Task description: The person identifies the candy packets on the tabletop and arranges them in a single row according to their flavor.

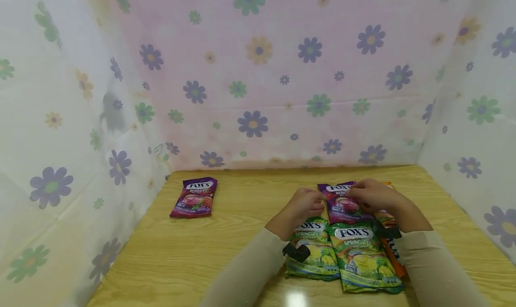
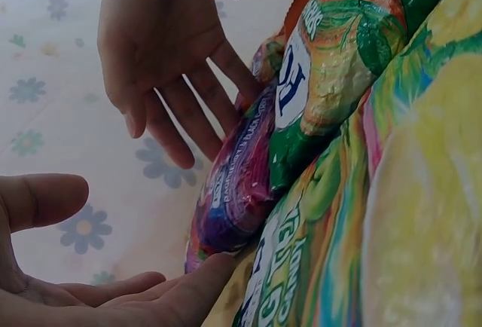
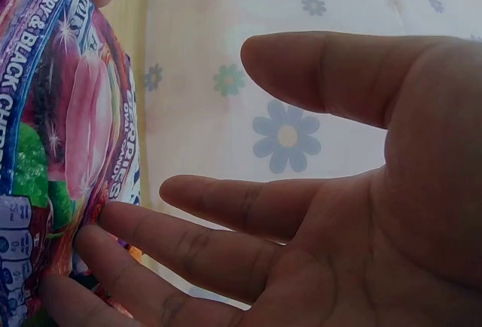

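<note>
A purple bag of FOX'S Berries candy [image 1: 342, 206] lies between both hands. Beside its left edge is my left hand [image 1: 300, 206], its fingers loosely extended; in the left wrist view, a fingertip reaches the bag's lower end. My right hand [image 1: 380, 197] is at the bag's right side, and the right wrist view shows its fingers [image 3: 226, 259] spread, with the lower fingertips against the wrapper and the thumb held away. Two green Spring Tea candy bags [image 1: 316, 251] [image 1: 364, 260] lie side by side nearer the person. An orange bag [image 1: 395, 257] is partly hidden under the right wrist.
Another purple Berries candy bag [image 1: 195, 198] lies alone toward the left rear of the wooden table [image 1: 242, 235]. Flower-patterned cloth [image 1: 274, 83] hangs behind the table and along both sides. Black straps [image 1: 296, 252] circle the wrists.
</note>
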{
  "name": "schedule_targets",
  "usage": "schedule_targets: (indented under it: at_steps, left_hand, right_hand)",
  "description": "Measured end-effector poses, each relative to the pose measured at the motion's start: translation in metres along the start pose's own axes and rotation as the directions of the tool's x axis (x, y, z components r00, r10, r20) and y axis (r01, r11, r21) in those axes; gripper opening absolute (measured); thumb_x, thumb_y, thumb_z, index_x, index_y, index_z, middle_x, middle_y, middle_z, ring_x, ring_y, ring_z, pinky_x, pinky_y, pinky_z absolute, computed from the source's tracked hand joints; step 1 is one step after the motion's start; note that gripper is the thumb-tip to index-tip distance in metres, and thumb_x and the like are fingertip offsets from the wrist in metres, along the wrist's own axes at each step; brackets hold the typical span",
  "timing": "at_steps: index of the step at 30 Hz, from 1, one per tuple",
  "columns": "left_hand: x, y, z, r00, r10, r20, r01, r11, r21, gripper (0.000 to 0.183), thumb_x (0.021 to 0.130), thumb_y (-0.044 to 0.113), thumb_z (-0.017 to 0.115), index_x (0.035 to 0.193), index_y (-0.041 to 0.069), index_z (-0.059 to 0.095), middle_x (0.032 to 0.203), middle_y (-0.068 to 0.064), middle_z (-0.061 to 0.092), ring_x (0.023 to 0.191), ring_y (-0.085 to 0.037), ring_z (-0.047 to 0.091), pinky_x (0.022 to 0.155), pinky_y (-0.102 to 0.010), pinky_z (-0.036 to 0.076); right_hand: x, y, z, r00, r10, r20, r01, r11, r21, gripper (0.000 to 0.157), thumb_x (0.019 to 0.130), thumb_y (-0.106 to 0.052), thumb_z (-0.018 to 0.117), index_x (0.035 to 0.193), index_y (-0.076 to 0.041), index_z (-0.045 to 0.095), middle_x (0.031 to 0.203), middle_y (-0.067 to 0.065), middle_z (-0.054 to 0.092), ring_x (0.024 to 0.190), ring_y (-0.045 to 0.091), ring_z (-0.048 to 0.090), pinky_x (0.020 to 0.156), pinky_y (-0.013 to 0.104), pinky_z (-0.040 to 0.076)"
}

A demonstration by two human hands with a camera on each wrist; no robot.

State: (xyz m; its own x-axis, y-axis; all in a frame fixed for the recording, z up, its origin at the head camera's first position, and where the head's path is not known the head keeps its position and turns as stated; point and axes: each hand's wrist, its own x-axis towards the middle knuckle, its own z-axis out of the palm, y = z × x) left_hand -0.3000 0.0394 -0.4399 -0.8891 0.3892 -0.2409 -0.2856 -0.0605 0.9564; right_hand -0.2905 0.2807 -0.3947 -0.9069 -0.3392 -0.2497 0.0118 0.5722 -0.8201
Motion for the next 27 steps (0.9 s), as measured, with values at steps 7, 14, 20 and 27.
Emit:
schedule_targets:
  at_steps: [7,14,20,27]
  left_hand:
    - [0.003,-0.004,0.01,1.0,-0.004,-0.01,0.004,1.0,-0.022,0.055,0.094,0.012,0.068,0.141,-0.012,0.053,0.138,-0.03,0.057,0.125,-0.039,0.064,0.108,-0.052,0.051]
    - [0.003,-0.006,0.01,1.0,-0.001,-0.022,0.001,1.0,-0.024,0.057,0.094,0.012,0.068,0.143,-0.012,0.051,0.139,-0.031,0.058,0.131,-0.042,0.06,0.11,-0.053,0.049]
    - [0.002,-0.007,0.003,0.999,-0.01,-0.033,0.009,1.0,-0.025,0.058,0.094,0.014,0.069,0.144,-0.011,0.05,0.143,-0.029,0.056,0.134,-0.039,0.058,0.11,-0.051,0.05]
    - [0.002,-0.007,0.0,0.999,-0.018,-0.029,0.02,0.997,0.073,0.027,0.094,0.011,0.072,0.114,-0.006,0.064,0.136,-0.022,0.061,0.121,-0.033,0.066,0.104,-0.045,0.056]
  right_hand:
    - [0.0,0.001,0.0,1.0,0.005,-0.002,-0.005,1.0,0.017,0.036,0.109,-0.029,0.051,0.11,0.006,0.061,0.063,0.001,0.043,0.052,0.017,0.038,0.048,0.029,0.038]
    - [0.0,0.0,0.002,0.999,-0.03,0.022,0.03,0.999,0.022,0.039,0.109,-0.03,0.052,0.113,0.008,0.059,0.065,0.002,0.043,0.051,0.016,0.038,0.048,0.031,0.041]
    - [0.002,0.0,0.003,0.999,-0.026,0.022,0.025,0.999,0.043,0.046,0.11,-0.034,0.052,0.122,0.01,0.059,0.077,0.009,0.051,0.059,0.018,0.045,0.054,0.036,0.05]
    - [-0.001,0.006,0.0,0.997,-0.005,-0.071,0.007,1.0,0.026,0.045,0.109,-0.026,0.051,0.13,0.014,0.055,0.073,0.007,0.054,0.059,0.015,0.049,0.058,0.04,0.054]
